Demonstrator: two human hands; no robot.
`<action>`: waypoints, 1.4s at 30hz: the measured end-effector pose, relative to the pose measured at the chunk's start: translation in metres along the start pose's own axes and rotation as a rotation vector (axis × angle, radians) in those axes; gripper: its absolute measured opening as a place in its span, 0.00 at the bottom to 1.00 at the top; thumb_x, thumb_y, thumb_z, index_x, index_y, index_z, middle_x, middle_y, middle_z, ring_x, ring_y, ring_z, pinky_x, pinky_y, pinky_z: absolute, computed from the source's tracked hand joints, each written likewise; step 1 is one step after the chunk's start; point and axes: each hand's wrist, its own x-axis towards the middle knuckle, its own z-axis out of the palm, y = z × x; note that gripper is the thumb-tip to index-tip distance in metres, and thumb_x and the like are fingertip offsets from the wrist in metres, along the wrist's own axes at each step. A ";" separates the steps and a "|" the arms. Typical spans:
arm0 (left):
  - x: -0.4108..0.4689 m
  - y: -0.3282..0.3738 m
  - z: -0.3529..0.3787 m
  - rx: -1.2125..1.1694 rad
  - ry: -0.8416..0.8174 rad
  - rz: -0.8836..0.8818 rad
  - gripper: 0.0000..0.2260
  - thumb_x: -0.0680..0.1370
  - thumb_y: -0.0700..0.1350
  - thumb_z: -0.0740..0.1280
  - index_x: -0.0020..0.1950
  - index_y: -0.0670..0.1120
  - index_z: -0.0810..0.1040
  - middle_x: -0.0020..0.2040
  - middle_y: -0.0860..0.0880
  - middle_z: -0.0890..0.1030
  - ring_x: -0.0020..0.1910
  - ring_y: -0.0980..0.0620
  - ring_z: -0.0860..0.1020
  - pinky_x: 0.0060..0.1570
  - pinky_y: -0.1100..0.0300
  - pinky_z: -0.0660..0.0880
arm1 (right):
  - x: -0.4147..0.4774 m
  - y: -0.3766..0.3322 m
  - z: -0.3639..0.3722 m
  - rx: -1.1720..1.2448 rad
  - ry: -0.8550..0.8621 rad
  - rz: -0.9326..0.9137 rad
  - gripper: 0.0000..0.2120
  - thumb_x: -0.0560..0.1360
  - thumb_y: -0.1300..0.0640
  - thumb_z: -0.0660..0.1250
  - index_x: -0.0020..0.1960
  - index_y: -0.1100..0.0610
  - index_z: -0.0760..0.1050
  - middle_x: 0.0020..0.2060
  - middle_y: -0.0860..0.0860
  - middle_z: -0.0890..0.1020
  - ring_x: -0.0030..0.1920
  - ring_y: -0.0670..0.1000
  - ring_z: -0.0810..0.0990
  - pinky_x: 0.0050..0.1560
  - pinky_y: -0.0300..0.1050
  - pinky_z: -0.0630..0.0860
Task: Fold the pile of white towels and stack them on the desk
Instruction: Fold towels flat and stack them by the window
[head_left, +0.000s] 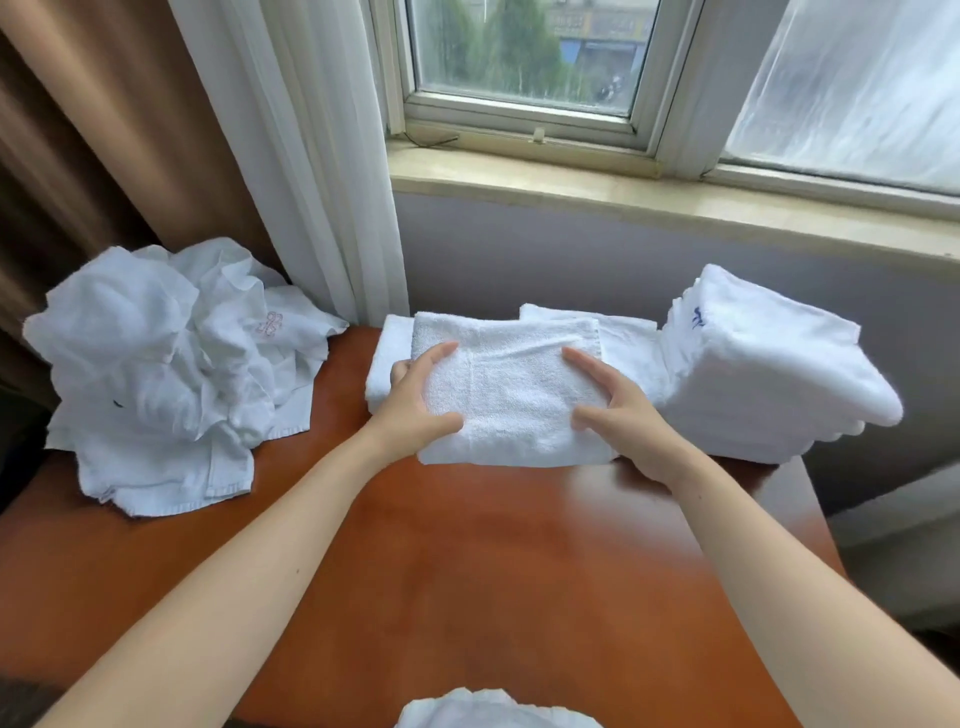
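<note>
A folded white towel (511, 395) lies on top of a low stack of folded towels (382, 364) at the back of the wooden desk (493, 571). My left hand (415, 405) grips its left edge, thumb on top near the front corner. My right hand (618, 410) grips its right edge, fingers spread over the top. A loose pile of unfolded white towels (161, 374) sits at the desk's left side. A taller stack of folded towels (769, 374) stands at the right.
A window sill (649, 192) and wall run behind the desk. Curtains (291, 156) hang at the back left. A bit of white cloth (493, 709) shows at the bottom edge. The desk's right edge drops off beyond the tall stack.
</note>
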 end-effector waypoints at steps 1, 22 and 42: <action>0.010 0.009 0.004 0.005 -0.010 0.010 0.36 0.71 0.41 0.70 0.72 0.68 0.62 0.62 0.52 0.63 0.54 0.65 0.69 0.46 0.77 0.66 | 0.004 -0.002 -0.010 -0.031 0.035 -0.001 0.36 0.70 0.67 0.64 0.72 0.38 0.69 0.70 0.41 0.70 0.68 0.41 0.70 0.66 0.40 0.69; 0.177 0.050 0.072 -0.045 -0.218 -0.103 0.35 0.71 0.41 0.65 0.74 0.66 0.62 0.65 0.51 0.61 0.53 0.57 0.73 0.43 0.65 0.71 | 0.114 -0.017 -0.093 -0.590 0.210 0.260 0.36 0.74 0.63 0.61 0.79 0.46 0.57 0.76 0.54 0.54 0.63 0.55 0.72 0.57 0.44 0.71; 0.190 0.017 0.089 0.102 -0.353 -0.243 0.45 0.65 0.53 0.65 0.78 0.67 0.47 0.74 0.53 0.51 0.66 0.51 0.69 0.56 0.58 0.69 | 0.141 0.054 -0.058 -0.884 0.177 0.421 0.42 0.73 0.68 0.62 0.80 0.56 0.44 0.78 0.53 0.42 0.62 0.59 0.72 0.47 0.51 0.75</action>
